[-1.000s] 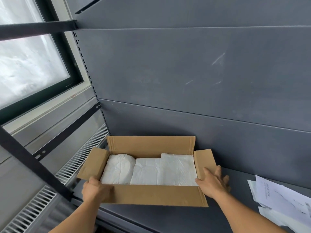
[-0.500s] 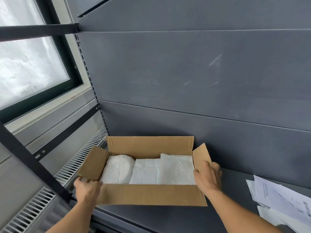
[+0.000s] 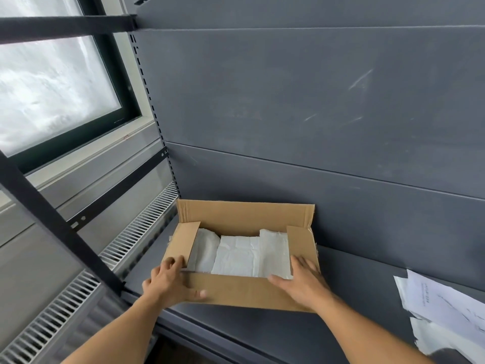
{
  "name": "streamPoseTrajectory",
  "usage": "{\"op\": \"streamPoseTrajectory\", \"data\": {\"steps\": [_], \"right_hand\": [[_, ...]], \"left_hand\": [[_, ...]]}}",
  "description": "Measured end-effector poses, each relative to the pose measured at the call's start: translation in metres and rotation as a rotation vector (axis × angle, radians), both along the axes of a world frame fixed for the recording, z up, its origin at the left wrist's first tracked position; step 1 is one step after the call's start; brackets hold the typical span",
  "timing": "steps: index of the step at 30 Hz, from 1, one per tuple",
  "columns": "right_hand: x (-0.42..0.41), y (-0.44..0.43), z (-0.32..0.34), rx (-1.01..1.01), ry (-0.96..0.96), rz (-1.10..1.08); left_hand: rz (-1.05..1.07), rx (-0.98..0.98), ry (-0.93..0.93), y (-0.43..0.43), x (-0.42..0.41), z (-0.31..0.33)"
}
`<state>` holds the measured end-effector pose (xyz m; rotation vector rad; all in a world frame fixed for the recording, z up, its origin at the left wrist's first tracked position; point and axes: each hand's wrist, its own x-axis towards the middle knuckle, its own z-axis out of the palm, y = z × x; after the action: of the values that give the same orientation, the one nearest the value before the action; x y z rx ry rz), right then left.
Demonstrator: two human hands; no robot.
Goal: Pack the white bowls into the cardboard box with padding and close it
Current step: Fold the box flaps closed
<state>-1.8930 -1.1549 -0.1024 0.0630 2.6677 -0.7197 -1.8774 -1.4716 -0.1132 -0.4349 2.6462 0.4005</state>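
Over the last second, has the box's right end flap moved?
Yes. The right end flap swung inward from splayed outward and now lies over the padding under the right hand, judged against the upright back flap.
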Motion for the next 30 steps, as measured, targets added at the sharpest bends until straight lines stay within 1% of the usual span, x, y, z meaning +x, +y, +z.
{"op": "streamPoseTrajectory", "data": {"steps": [5,7,10,12,17,21,23,28,30], "right_hand": [[-0.005,0.007,-0.011,0.239,-0.198,0.237],[-0.006,0.009,-0.011,0.297,-0.247,0.304],[-0.007,0.009,-0.012,0.387,-0.274,0.377],[-0.008,0.007,-0.011,0.417,-0.29,0.398],[-0.023,0.008,0.003,0.365,-0.401,0.404],[-0.041,0.014,0.016,0.277,-0.473,0.375],[-0.049,0.016,0.018,0.273,-0.468,0.37],[-0.06,0.018,0.02,0.269,-0.421,0.376],[-0.065,0.018,0.02,0.25,-0.391,0.356]], "left_hand": [[-0.189,-0.186,-0.116,-0.002,0.001,-0.002],[-0.212,-0.239,-0.131,0.0,0.002,-0.003],[-0.201,-0.242,-0.133,0.003,-0.001,0.0],[-0.205,-0.235,-0.168,0.002,-0.004,0.003],[-0.24,-0.239,-0.315,-0.004,-0.024,0.014],[-0.282,-0.139,-0.398,-0.006,-0.039,0.034],[-0.317,-0.094,-0.409,0.0,-0.042,0.044],[-0.319,-0.114,-0.425,0.0,-0.052,0.048],[-0.312,-0.106,-0.383,-0.005,-0.06,0.044]]}}
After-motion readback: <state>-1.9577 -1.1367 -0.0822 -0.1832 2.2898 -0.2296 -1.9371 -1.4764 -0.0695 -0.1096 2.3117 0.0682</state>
